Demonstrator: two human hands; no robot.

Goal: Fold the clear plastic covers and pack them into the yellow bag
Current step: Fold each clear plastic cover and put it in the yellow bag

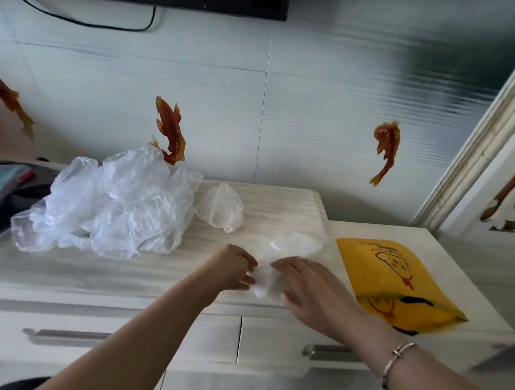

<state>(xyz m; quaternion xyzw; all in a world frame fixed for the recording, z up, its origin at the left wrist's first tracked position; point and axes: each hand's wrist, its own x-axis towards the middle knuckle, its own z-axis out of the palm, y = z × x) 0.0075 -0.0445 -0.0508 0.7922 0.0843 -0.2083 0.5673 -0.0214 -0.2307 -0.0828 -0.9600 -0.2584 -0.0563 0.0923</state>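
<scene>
Holding one cover [265, 279], two hands [233, 267] [311, 287], perhaps folding.

The crumpled clear plastic covers [110, 204] read translucent white with pale highlights. The flat yellow plastic bag [393, 284] carries a black-outlined cartoon face with red marks — plus a line of dark print near its far edge. The pale table [131, 275] shows a faint grey-beige wood grain. Orange-red fish stickers [171, 130] dot the white tiled wall — glossy, grey-lined.
</scene>
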